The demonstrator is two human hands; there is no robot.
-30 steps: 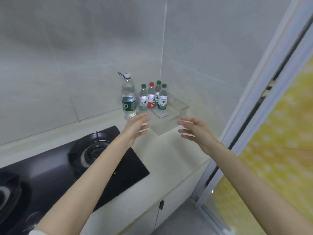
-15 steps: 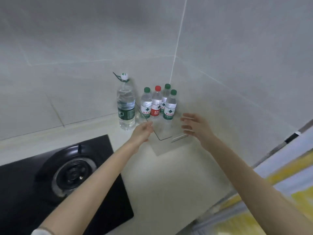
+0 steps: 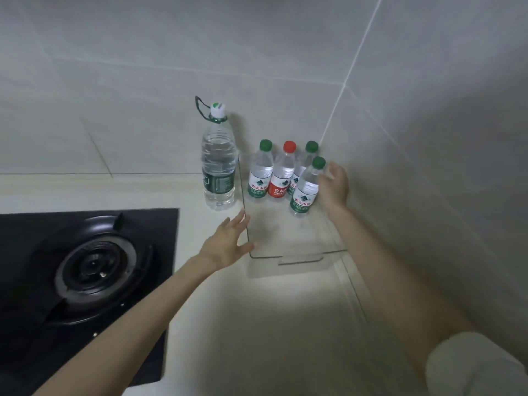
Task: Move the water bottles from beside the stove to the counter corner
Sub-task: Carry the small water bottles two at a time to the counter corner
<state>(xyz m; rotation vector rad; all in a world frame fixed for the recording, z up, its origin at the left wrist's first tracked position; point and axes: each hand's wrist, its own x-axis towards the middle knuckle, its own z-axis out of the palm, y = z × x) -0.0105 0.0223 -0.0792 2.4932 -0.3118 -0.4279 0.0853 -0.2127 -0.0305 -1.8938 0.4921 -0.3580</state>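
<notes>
Several small water bottles stand in a clear plastic bin point(image 3: 285, 254) in the counter corner: a green-capped one point(image 3: 259, 175), a red-capped one point(image 3: 283, 175), another green-capped one behind point(image 3: 307, 155) and the nearest green-capped bottle point(image 3: 306, 188). A large water bottle point(image 3: 218, 164) with a white cap stands just left of the bin. My right hand point(image 3: 334, 185) is inside the bin, open, right beside the nearest bottle. My left hand point(image 3: 228, 242) is open, fingers spread against the bin's left wall.
A black gas stove point(image 3: 85, 270) with a round burner fills the left of the counter. Tiled walls close the corner behind and to the right. Pale countertop point(image 3: 257, 324) lies in front of the bin.
The view has swung closer and to the left. My right hand has reached forward into the bin up to the nearest bottle; my left hand has settled on the bin's left wall.
</notes>
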